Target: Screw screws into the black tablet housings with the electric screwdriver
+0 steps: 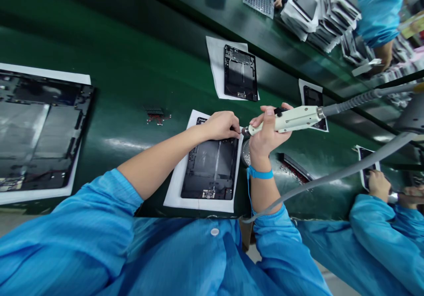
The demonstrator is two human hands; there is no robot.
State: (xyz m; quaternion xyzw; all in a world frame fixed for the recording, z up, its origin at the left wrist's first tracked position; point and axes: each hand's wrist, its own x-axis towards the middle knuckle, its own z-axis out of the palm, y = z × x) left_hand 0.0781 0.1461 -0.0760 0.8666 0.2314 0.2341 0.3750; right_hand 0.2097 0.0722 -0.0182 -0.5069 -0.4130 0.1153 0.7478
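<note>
An opened tablet point(212, 168) with its dark inner side up lies on a white sheet point(175, 194) at the bench's front edge. My left hand point(223, 126) reaches over its upper part, fingers pinched at the upper right corner. What they hold, if anything, is too small to make out. My right hand point(266, 139) is wrapped round an off-white electric screwdriver point(294, 118), tilted nearly level, its tip pointing left close to my left fingertips. Below the tool's nose sits a perforated metal container point(245, 152), partly hidden by my right hand.
Other opened tablets lie on the green bench, one at left point(39, 132), another farther back point(241, 73). Small red-wired parts point(159, 115) sit left; a dark strip point(296, 167) with loose bits lies right. A grey cable point(338, 172) crosses my right side. Co-workers' hands point(379, 184) work nearby.
</note>
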